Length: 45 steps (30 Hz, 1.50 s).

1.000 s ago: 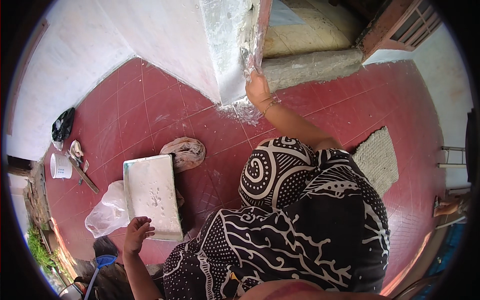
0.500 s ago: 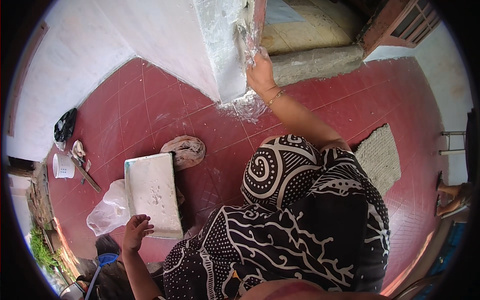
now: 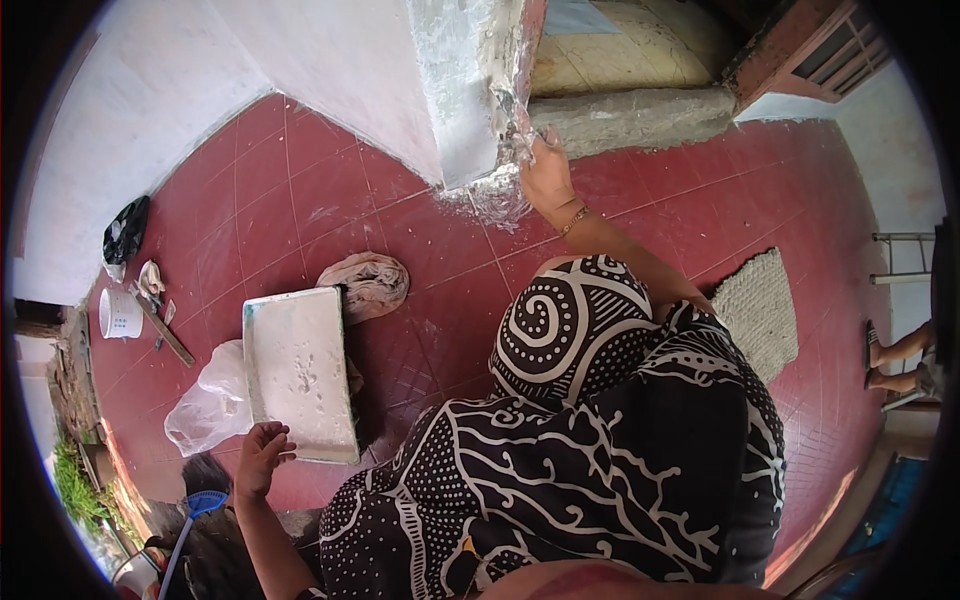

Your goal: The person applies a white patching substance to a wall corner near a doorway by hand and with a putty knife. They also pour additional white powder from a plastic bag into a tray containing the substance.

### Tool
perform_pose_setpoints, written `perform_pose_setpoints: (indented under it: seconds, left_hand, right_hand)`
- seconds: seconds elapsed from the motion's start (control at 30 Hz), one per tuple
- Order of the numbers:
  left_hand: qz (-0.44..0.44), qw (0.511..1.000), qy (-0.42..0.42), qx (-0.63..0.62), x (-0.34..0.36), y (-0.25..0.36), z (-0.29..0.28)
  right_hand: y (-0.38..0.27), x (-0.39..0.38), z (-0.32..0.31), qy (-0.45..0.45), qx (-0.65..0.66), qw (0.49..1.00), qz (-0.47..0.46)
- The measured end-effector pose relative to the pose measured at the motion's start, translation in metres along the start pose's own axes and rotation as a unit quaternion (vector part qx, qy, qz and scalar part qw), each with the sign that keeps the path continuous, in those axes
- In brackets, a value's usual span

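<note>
My right hand [image 3: 547, 182], smeared with white paste, is closed round what looks like a putty knife [image 3: 507, 103]. Its blade lies against the rough, white-coated edge of the wall corner [image 3: 505, 50], low down near the floor; the fingers partly hide the tool. Below that corner, white crumbs and smears [image 3: 497, 200] cover the floor. At the lower left my left hand [image 3: 260, 460] hovers by the near left corner of a shallow rectangular tray [image 3: 300, 350] of whitish paste. Its fingers are loosely bent and apart, holding nothing.
Beside the tray lie a crumpled cloth [image 3: 370, 285] and a clear plastic bag [image 3: 210, 405]. Farther left are a white bucket [image 3: 120, 314], a wooden strip [image 3: 165, 330] and a black bag [image 3: 125, 235]. A blue broom [image 3: 205, 502], a mat [image 3: 757, 310] and another person's legs [image 3: 900, 362] also show.
My right hand has moved down the wall edge and slightly right, with the tool still in it. My left hand has shifted only a little beside the tray.
</note>
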<state>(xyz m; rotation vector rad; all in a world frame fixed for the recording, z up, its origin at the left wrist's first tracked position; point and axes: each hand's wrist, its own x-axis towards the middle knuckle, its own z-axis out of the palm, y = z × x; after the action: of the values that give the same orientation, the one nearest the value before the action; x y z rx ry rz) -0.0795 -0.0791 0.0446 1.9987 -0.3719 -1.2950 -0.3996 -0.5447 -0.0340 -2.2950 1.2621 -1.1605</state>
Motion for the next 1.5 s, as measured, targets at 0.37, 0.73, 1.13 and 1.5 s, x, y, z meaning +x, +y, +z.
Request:
perform_pose_setpoints:
  seconds: [0.37,0.73,1.13,1.5]
  left_hand:
    - [0.005,1.0,-0.016,0.024,0.0,-0.003,0.002]
    - [0.008,1.0,-0.013,0.004,0.017,0.005,0.007]
    - [-0.032,0.999,0.005,-0.03,0.014,-0.004,-0.001]
    - [-0.009,1.0,-0.016,0.022,0.008,0.004,0.002]
  right_hand:
    - [0.059,-0.049,0.034,-0.106,-0.059,0.992,0.043]
    - [0.06,-0.042,0.068,-0.138,-0.042,0.983,0.111]
    - [0.052,-0.006,0.091,-0.233,0.301,0.777,0.502]
    - [0.045,0.017,-0.016,-0.298,0.353,0.781,0.42]
